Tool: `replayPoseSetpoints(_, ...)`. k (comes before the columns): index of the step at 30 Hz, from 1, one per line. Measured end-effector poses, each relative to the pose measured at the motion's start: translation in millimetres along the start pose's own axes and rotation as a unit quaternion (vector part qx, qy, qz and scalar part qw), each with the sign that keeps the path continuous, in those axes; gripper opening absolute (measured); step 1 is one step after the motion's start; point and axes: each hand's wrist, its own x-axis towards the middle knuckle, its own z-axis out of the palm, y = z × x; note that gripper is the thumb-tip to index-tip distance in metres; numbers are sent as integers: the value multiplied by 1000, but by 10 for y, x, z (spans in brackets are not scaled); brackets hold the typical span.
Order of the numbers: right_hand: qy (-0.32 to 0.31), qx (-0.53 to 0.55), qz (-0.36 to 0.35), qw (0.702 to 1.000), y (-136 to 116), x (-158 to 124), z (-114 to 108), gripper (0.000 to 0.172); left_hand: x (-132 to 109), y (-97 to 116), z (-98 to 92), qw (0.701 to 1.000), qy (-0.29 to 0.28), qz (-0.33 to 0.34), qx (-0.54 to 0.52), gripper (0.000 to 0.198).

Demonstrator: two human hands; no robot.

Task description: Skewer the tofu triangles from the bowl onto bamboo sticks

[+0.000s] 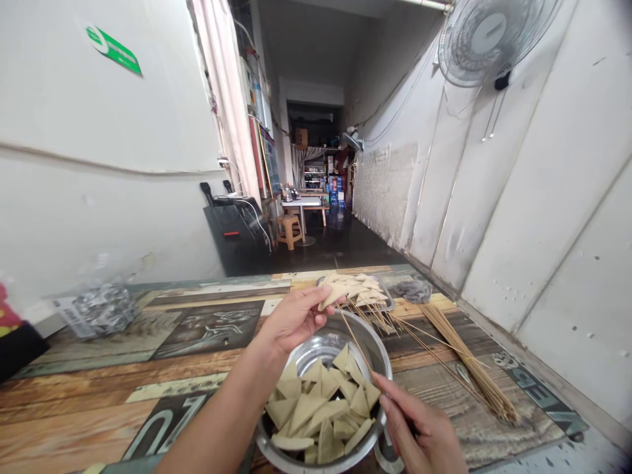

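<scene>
Over the back rim of a steel bowl (388,349), my left hand (299,319) pinches a pale triangular piece of tofu (334,294). My right hand (419,428) grips the lower end of a thin bamboo skewer (356,341) at the bowl's right side. The skewer slants up and left, its upper end close to the held piece; whether it has entered the piece I cannot tell. Many loose tofu triangles (320,405) lie in the bowl. Behind it, a tray (390,304) carries skewered triangles (363,289), their sticks pointing toward me.
A bundle of bamboo skewers (469,362) lies on the wood-patterned table (207,368) at the right, with a few loose ones beside it. A crumpled grey plastic bag (413,289) sits near the back edge. A clear bag of silvery items (101,308) stands at the left.
</scene>
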Motion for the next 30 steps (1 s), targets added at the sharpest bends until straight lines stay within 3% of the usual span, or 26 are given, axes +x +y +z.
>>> replayPoseSetpoints(14, 16, 9, -13, 1000, 35, -5, 15, 33, -18, -11, 25, 1000, -22, -5, -6, 13)
replayPoseSetpoints(30, 36, 50, 8, 998, 0, 30, 129, 36, -42, -59, 17, 996, -50, 32, 61, 16)
